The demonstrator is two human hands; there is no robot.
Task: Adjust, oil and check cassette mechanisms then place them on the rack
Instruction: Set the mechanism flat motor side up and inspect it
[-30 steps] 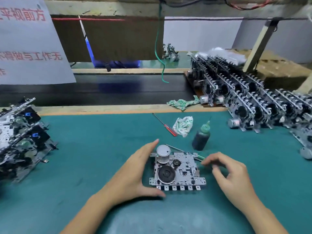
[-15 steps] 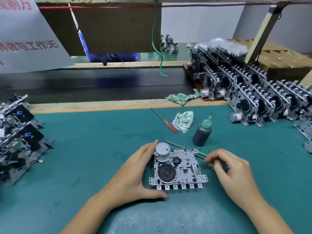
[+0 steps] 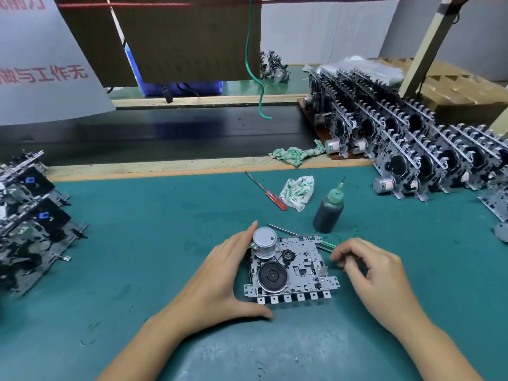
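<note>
head view. mechanism (image 3: 291, 268) lies flat on the teal bench (image 3: 137, 243) mat, near centre, close to the body. stamped grey metal plate, perforated, a row of square tabs along the near edge. a black ribbed flywheel sits at its near left, a cylindrical silver motor can stands at its far left corner, a small black pulley just right of the motor.

left hand (image 3: 220, 279): grip wide, fingers straight along the plate's left edge up to the motor, thumb stretched along the near edge; it braces the plate.

right hand (image 3: 376, 273): fingers curled, tips close together just off the plate's right edge; whether they pinch anything i cannot tell. a thin metal tool with a green handle (image 3: 325, 244) lies slantwise behind the plate, its handle end near those fingertips.

dark squat oil bottle (image 3: 328, 213) with green tapered nozzle stands upright just behind. red-handled screwdriver (image 3: 268, 193) lies beside a crumpled white-green rag (image 3: 298, 191).

far right: rack (image 3: 406, 149) of upright mechanisms in dense rows. left edge: a heap of mechanisms (image 3: 27, 215), black parts, blue tags.
</note>
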